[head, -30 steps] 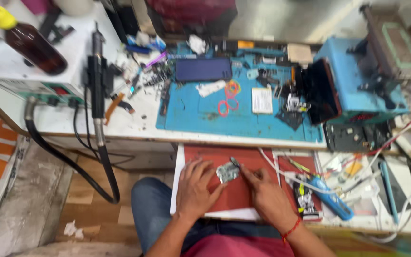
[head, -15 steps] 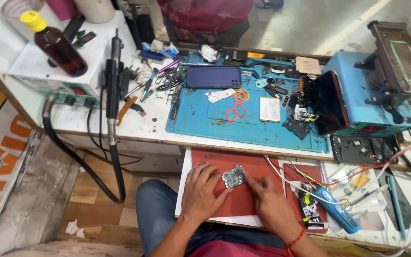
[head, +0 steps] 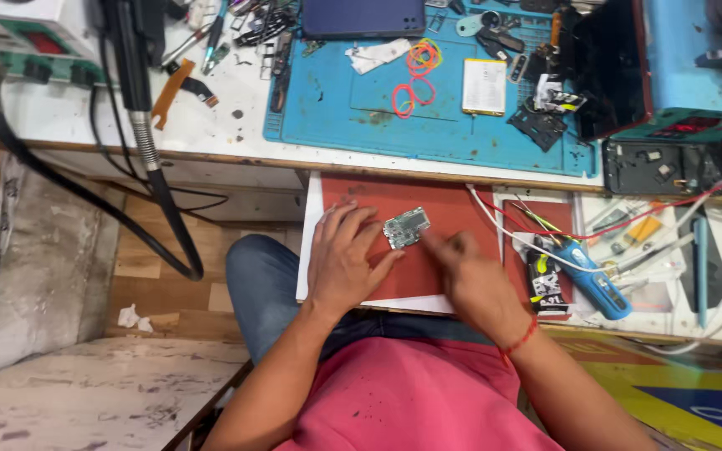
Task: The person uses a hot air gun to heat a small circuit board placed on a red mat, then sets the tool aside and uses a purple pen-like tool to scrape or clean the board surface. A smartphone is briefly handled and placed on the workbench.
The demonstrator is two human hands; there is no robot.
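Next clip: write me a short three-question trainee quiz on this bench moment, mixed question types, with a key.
1. True or false: the small circuit board lies on the blue mat.
2. Which hand rests flat beside the board? A. left hand B. right hand
3. Fill in: the loose rubber bands on the blue mat are orange and ____.

Key
1. False: it lies on the red mat.
2. A. The right hand is blurred, one finger pointing toward the board.
3. Red.
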